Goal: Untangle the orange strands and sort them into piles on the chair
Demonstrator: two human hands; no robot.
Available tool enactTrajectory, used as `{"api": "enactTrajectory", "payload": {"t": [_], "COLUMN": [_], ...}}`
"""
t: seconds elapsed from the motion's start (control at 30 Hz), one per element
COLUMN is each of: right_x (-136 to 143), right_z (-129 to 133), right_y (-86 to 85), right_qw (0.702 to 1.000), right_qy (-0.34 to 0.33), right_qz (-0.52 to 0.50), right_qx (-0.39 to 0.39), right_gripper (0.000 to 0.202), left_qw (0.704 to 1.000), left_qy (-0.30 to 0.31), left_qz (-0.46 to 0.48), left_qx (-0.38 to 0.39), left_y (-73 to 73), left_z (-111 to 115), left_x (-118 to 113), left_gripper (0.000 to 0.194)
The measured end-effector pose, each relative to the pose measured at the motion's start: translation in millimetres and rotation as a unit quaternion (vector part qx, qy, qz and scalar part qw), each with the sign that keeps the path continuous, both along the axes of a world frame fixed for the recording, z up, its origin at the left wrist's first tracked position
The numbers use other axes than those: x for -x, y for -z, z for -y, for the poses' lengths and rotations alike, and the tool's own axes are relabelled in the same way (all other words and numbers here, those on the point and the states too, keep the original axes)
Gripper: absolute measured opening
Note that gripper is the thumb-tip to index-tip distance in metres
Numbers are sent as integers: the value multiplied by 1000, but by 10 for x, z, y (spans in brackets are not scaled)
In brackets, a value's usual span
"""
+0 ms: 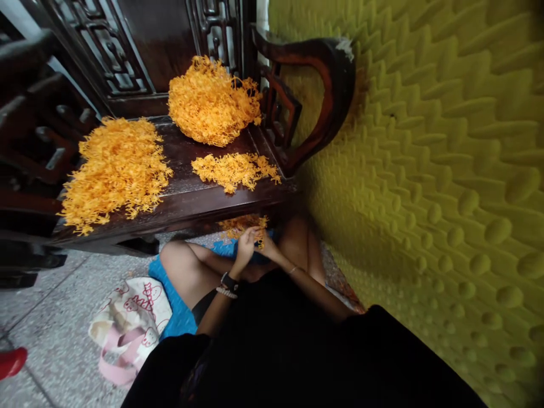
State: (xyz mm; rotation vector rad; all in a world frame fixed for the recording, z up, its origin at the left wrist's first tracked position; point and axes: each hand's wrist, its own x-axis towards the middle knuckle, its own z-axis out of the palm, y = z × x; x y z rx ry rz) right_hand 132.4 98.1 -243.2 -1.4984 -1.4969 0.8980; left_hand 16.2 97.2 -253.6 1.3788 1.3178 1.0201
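Observation:
My left hand (pixel 246 242), with a dark watch and a beaded bracelet at its wrist, is raised above my lap with its fingers pinched together. Close against it is my right hand (pixel 267 247), also closed and slightly blurred. Between the two hands show a few small orange branched pieces (pixel 260 243), held at the fingertips. Just beyond my fingers, below the seat edge, lies a loose spread of similar orange pieces (pixel 233 225), partly hidden by my hands. On the dark wooden seat rest a wide left heap (pixel 119 170), a tall rounded heap (pixel 212 102) and a small flat heap (pixel 236 170).
A dark carved wooden chair (pixel 191 195) stands in front, its curved armrest (pixel 335 90) beside a yellow embossed wall (pixel 425 170). I sit cross-legged on a blue mat (pixel 178 314). To the left, a white bag (pixel 136 311) with pink handles lies on the speckled floor (pixel 63 317).

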Motion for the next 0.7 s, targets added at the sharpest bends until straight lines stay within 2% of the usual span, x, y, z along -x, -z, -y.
{"api": "enactTrajectory", "payload": {"t": [0.1,0.17,0.3,0.33,0.4,0.5,0.53,0.7], "right_x": [173,184,101,82,53,16,0,-82], "right_z": [-102,-102,-22,9,82,224,277,525], "right_y": [150,179,108,74,-8,-156,-209,-421], "right_qw": [997,992,984,983,984,987,988,994], "right_qy": [22,41,53,51,43,37,40,57], "right_qz": [-74,-117,-169,-174,-175,-159,-150,-92], "right_qx": [8,10,15,16,16,7,2,-27], "right_gripper": [24,29,59,65,67,62,60,53], "left_qw": [999,998,989,986,980,975,975,982], "left_qy": [2,-4,14,27,49,58,56,-1], "left_qz": [-12,-48,-147,-166,-193,-213,-214,-171], "left_qx": [-33,-38,-12,-5,8,31,40,76], "left_y": [-103,-111,-41,-20,15,51,60,87], "left_z": [17,-2,-120,-162,-248,-360,-393,-570], "left_x": [6,98,308,338,361,337,324,302], "left_gripper": [42,46,95,99,84,43,34,28]}}
